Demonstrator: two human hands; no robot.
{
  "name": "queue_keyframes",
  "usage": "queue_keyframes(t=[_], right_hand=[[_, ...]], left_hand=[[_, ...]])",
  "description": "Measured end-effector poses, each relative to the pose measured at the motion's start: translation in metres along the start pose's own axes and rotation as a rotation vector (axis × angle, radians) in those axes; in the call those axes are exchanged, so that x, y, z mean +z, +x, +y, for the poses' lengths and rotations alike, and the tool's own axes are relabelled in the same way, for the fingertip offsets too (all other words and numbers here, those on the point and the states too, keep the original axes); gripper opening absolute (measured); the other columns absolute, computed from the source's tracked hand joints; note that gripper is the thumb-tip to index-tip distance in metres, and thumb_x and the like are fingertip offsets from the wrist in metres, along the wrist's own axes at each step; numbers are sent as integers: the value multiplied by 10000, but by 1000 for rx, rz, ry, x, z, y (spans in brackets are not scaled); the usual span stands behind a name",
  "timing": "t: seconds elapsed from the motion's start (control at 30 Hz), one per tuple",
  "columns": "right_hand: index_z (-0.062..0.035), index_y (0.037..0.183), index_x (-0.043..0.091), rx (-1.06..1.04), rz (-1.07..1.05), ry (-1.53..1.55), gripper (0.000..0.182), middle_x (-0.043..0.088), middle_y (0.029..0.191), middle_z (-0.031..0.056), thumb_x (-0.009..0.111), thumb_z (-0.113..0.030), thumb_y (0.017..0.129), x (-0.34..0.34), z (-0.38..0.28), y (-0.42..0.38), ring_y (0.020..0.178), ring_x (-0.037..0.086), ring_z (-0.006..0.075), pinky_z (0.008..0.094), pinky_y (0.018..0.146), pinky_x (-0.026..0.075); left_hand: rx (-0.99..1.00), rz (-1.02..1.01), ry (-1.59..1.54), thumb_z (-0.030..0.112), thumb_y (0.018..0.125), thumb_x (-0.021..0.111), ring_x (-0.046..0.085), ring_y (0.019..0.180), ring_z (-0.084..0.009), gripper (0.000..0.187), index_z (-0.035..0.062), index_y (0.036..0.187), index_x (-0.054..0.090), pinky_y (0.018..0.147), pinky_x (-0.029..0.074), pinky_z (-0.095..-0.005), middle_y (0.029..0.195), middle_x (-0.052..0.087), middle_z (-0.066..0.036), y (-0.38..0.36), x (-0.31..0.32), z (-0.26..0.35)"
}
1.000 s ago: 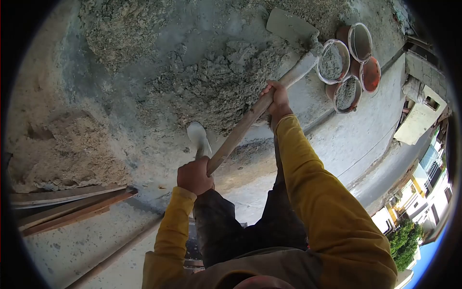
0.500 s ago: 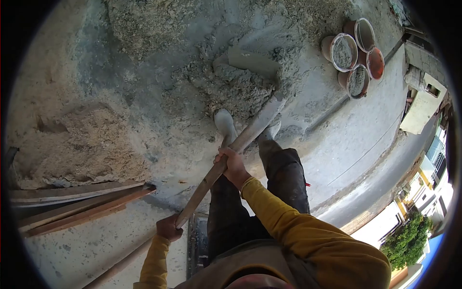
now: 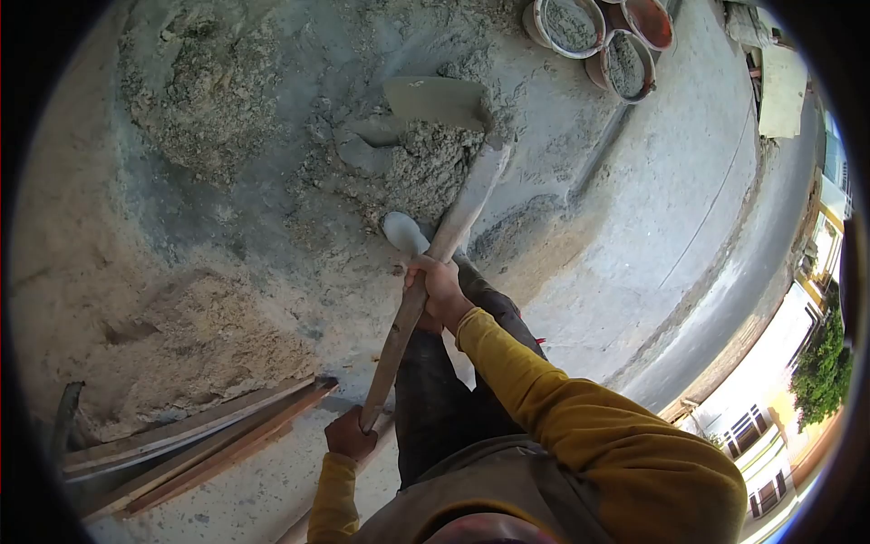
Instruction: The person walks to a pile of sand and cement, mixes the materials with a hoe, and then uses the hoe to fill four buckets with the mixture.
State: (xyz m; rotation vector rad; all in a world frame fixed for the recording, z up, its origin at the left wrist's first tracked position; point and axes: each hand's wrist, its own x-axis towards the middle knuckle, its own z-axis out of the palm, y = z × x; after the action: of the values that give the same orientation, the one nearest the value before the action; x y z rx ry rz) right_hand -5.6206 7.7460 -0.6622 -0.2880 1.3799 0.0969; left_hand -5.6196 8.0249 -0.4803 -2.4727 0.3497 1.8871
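My left hand (image 3: 351, 433) is closed around the butt end of a hoe's wooden handle (image 3: 399, 340). Farther up the same handle, my right hand (image 3: 439, 283) is wrapped round it, in front of my legs. The handle slants up and right to the wide grey hoe blade (image 3: 435, 100), which rests at a heap of wet mortar (image 3: 426, 172). Mortar lies against the blade's near side and hides its lower edge. My boot (image 3: 405, 233) stands close below the heap.
Buckets, two holding grey mix (image 3: 625, 65), stand at the upper right. A larger heap of mix (image 3: 204, 91) lies upper left, and a sandy pile (image 3: 208, 340) at left. Wooden boards (image 3: 217, 440) lie lower left. A pavement edge and street run along the right.
The view has shifted, so the buckets sit higher and the boards farther right. My right leg has moved inward behind the handle. Both hands keep their hold, and the handle stands steeper.
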Motion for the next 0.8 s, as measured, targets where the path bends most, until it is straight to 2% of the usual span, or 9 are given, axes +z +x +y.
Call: queue_keyframes(t=[0.1, 0.17, 0.23, 0.3, 0.37, 0.53, 0.67, 0.73, 0.8], right_hand=[[-48, 744, 532, 42, -41, 181, 96, 528, 635, 69, 603, -71, 804, -27, -31, -18, 516, 533, 208, 364, 514, 494], [-35, 721, 524, -25, 88, 345, 121, 532, 595, 83, 607, -73, 800, -42, -50, 0, 487, 537, 213, 350, 488, 484], [-41, 751, 517, -100, 231, 414, 116, 523, 592, 75, 613, -79, 804, -70, -65, 35, 484, 530, 210, 354, 487, 487], [-43, 793, 512, -178, 322, 445, 115, 511, 585, 65, 613, -92, 816, -107, -82, 66, 476, 521, 206, 351, 488, 487], [-52, 817, 503, -168, 317, 564, 113, 490, 573, 57, 603, -101, 835, -146, -93, 83, 484, 507, 197, 344, 489, 484], [-72, 781, 470, -222, 231, 771, 142, 462, 565, 36, 561, -125, 876, -217, -107, 112, 514, 491, 190, 333, 508, 489], [-73, 787, 448, -214, 326, 863, 135, 459, 567, 30, 513, -119, 896, -190, -102, 156, 510, 488, 187, 336, 518, 495], [-89, 686, 442, -111, 343, 1052, 215, 457, 532, 23, 496, -114, 893, -129, -91, 166, 464, 477, 190, 333, 492, 503], [-81, 667, 445, -146, 340, 1031, 240, 457, 525, 31, 466, -119, 903, -63, -71, 185, 452, 483, 194, 335, 474, 507]], left_hand=[[105, 31, 130, 221, 651, 666, 650, 783, -359, 298, 103, 919, 609, 711, 507, -468, 776, 662, -137, 2, -40, 32], [184, 60, 221, 217, 656, 665, 649, 779, -363, 299, 98, 924, 607, 708, 503, -473, 772, 660, -140, 26, -71, 65], [265, -9, 353, 197, 661, 662, 642, 789, -369, 307, 89, 942, 605, 720, 505, -470, 797, 657, -162, 58, -91, 108], [364, 24, 436, 188, 666, 651, 637, 785, -380, 286, 69, 921, 601, 723, 498, -478, 794, 657, -171, 89, -102, 149], [409, -39, 563, 166, 707, 620, 643, 800, -381, 223, 70, 902, 572, 715, 505, -484, 827, 662, -167, 117, -105, 186], [730, -11, 707, 124, 726, 611, 658, 796, -344, 168, 69, 879, 572, 702, 509, -471, 839, 665, -147, 193, -101, 236], [804, -85, 878, 115, 714, 631, 666, 794, -317, 164, 66, 861, 575, 683, 513, -455, 832, 667, -140, 239, -162, 262], [836, -50, 944, 85, 655, 629, 642, 784, -364, 205, 52, 849, 573, 688, 497, -464, 790, 650, -163, 244, -211, 245], [769, -55, 1011, 73, 657, 630, 644, 788, -358, 207, 51, 856, 578, 692, 496, -462, 789, 651, -159, 236, -266, 224]])
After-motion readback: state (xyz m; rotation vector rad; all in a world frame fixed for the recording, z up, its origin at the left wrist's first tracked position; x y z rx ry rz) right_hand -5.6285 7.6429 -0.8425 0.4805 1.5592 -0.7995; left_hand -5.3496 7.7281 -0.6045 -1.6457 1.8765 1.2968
